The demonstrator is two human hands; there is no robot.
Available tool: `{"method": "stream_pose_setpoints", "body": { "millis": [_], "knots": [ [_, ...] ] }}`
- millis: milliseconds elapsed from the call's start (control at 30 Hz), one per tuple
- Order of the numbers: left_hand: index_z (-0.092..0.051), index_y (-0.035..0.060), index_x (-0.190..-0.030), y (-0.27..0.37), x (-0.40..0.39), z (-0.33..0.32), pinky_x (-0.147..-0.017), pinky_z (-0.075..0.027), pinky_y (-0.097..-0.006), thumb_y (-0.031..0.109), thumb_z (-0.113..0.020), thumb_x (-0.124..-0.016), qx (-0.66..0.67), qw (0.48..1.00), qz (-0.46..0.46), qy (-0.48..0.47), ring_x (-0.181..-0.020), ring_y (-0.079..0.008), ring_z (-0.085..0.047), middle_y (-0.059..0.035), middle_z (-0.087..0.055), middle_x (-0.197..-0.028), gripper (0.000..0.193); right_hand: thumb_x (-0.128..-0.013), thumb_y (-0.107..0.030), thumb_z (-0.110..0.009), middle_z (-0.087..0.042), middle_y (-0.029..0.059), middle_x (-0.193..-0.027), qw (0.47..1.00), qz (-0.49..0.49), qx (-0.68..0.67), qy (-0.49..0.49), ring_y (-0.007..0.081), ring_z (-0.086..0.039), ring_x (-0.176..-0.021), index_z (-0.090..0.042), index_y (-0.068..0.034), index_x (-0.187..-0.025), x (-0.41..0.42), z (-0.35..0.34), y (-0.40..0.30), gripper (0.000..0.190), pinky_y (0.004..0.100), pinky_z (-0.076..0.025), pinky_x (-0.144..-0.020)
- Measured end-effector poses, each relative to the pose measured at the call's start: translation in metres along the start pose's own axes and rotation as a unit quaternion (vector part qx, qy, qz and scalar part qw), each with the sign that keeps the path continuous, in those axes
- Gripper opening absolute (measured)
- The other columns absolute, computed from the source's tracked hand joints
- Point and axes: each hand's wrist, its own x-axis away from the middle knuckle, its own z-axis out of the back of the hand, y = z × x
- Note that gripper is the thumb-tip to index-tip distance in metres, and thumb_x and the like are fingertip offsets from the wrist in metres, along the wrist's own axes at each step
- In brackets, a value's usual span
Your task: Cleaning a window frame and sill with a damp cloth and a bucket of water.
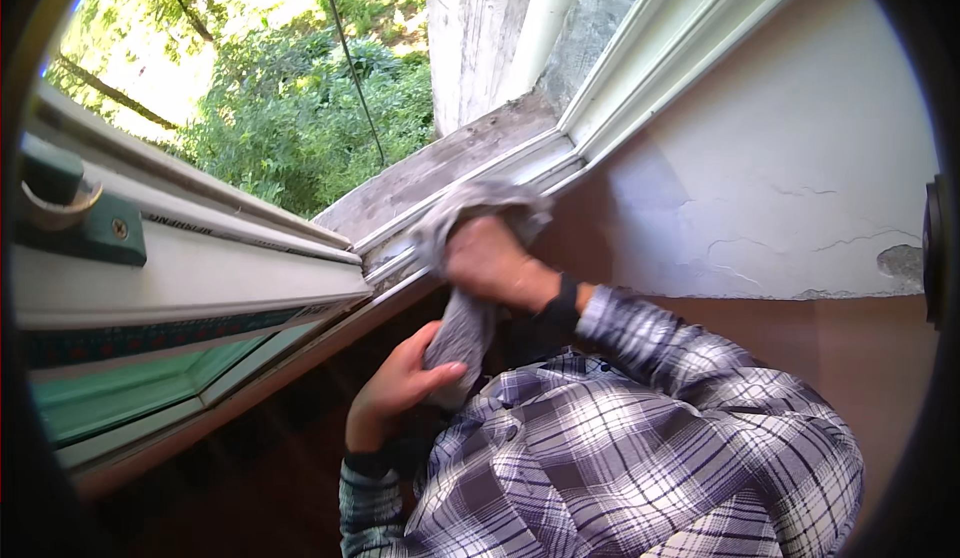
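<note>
A grey cloth (480,198) lies bunched over the lower track of a white window frame (525,164). My right hand (491,261) presses on this cloth, slightly blurred, its fingers mostly hidden in the folds. From there the cloth hangs down towards my body, and my left hand (412,378) holds its lower part between thumb and fingers. Both wrists have dark bands, below plaid sleeves.
At the left a white window sash (225,273) stands open, with a green metal fitting (97,228) on it. A rough concrete outer sill (450,156) runs beyond the track, with green bushes (300,107) outside. To the right is a white wall (765,160) with cracked plaster.
</note>
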Motion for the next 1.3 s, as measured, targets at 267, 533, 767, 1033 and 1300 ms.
{"method": "stream_pose_setpoints", "body": {
  "millis": [267,533,767,1033,1300],
  "knots": [
    [-0.049,-0.0028,-0.125,0.025,0.039,0.010,-0.088,-0.044,-0.0279,0.026,-0.074,-0.080,-0.037,0.996,0.005,0.076,-0.098,-0.0114,-0.055,-0.0055,-0.059,-0.108,0.059,-0.079,-0.022,-0.055,-0.060,0.0190,-0.105,0.976,-0.123,-0.164,0.073,0.0352,-0.056,-0.102,-0.063,-0.006,-0.102,-0.018,0.022,-0.022,0.029,0.0482,-0.040,-0.093],
    [-0.048,-0.0022,-0.125,0.066,-0.053,-0.022,-0.088,-0.044,-0.0275,0.019,-0.070,-0.085,-0.031,0.998,-0.052,-0.034,-0.099,-0.0114,-0.053,-0.0050,-0.057,-0.107,0.051,-0.076,-0.016,-0.057,-0.069,0.0137,-0.073,0.926,-0.324,0.106,-0.163,0.0260,-0.069,-0.072,-0.073,-0.005,-0.074,0.029,0.077,0.078,0.020,0.0364,-0.053,-0.066],
    [-0.050,-0.0029,-0.121,0.059,-0.088,-0.018,-0.086,-0.045,-0.0303,0.027,-0.071,-0.084,-0.186,0.973,-0.119,-0.064,-0.096,-0.0141,-0.055,-0.0103,-0.061,-0.101,0.052,-0.076,-0.019,-0.057,-0.069,0.0143,-0.073,0.935,-0.290,0.074,-0.189,0.0263,-0.069,-0.068,-0.072,-0.006,-0.072,0.011,0.052,0.086,0.020,0.0383,-0.053,-0.062],
    [-0.047,-0.0024,-0.127,0.027,-0.020,0.013,-0.089,-0.044,-0.0283,0.019,-0.070,-0.086,-0.058,0.998,-0.020,-0.016,-0.100,-0.0108,-0.053,-0.0062,-0.059,-0.108,0.052,-0.068,-0.019,-0.057,-0.066,0.0154,-0.066,0.971,-0.207,0.012,-0.119,0.0257,-0.067,-0.061,-0.068,-0.006,-0.063,-0.001,0.021,0.021,0.017,0.0365,-0.053,-0.056],
    [-0.046,-0.0031,-0.128,0.019,0.043,0.019,-0.089,-0.045,-0.0278,0.020,-0.068,-0.086,-0.022,0.995,0.036,0.088,-0.098,-0.0113,-0.054,-0.0050,-0.059,-0.109,0.053,-0.071,-0.012,-0.055,-0.064,0.0169,-0.071,0.983,-0.108,-0.126,-0.080,0.0277,-0.065,-0.066,-0.064,-0.001,-0.069,-0.027,0.005,-0.036,0.014,0.0395,-0.052,-0.062]
  ]
}}
